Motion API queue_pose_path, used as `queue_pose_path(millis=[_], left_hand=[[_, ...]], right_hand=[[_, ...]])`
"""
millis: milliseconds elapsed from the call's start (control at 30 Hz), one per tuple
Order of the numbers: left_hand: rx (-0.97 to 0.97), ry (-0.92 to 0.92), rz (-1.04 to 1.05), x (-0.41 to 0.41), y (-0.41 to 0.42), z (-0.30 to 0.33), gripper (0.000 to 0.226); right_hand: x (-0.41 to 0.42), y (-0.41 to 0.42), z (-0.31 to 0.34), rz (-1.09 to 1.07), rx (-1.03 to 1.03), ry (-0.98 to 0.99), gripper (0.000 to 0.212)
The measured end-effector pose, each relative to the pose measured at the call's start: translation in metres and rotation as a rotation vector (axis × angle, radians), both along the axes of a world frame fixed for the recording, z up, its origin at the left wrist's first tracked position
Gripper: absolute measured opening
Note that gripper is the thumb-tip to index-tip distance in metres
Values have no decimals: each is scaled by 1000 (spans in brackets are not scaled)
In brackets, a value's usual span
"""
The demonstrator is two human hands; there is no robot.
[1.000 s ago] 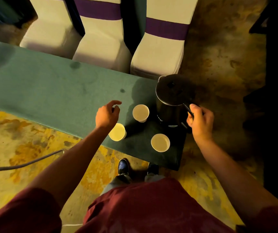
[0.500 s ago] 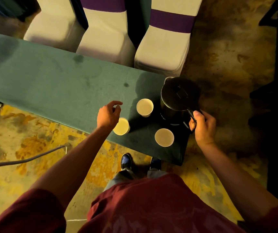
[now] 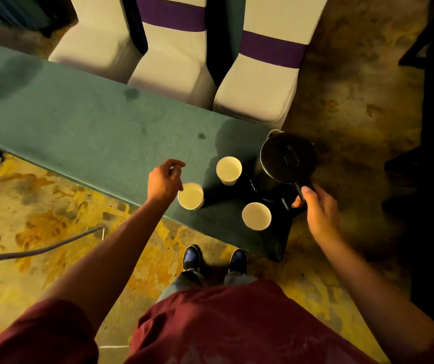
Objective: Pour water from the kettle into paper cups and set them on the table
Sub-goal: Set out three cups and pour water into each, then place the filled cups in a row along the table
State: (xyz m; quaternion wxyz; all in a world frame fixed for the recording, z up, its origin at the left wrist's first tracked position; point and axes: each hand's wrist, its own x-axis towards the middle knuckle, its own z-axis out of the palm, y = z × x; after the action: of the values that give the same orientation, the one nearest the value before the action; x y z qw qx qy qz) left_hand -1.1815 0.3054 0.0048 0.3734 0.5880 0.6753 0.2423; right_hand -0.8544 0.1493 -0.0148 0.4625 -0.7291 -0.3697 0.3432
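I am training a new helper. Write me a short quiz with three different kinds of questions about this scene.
1. How many white paper cups stand on the green cloth-covered table?
2. True or false: the right hand grips the handle of the black round kettle.
3. The left hand is: A) inside a cup, B) beside the nearest cup, C) on the kettle.

Key: 1) three; 2) true; 3) B.
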Motion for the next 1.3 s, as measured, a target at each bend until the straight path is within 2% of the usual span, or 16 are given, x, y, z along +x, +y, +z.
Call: queue_pose_path(millis=[67, 133, 233, 433, 667, 1067, 1300], left_hand=[[-28, -44, 42, -5, -3, 0, 25], [-44, -112, 83, -9, -5, 0, 24], [-56, -188, 101, -11, -6, 2, 23], [-72, -227, 59, -14, -1, 6, 23], [-128, -181, -18, -37, 4, -5, 24], [-198, -248, -137, -71, -9, -17, 21], [-255, -314, -108, -86, -24, -24, 24]], right_hand=[[-2, -2, 2, -2, -24, -24, 32], [-3, -4, 5, -1, -55, -55, 42], [0, -8, 15, 20, -67, -207, 56], [-13, -7, 48, -127, 106, -358, 36], [-55, -8, 78, -186, 216, -410, 40], [-164, -22, 92, -59, 253, -289, 50], [-200, -24, 81, 32, 148, -187, 71]])
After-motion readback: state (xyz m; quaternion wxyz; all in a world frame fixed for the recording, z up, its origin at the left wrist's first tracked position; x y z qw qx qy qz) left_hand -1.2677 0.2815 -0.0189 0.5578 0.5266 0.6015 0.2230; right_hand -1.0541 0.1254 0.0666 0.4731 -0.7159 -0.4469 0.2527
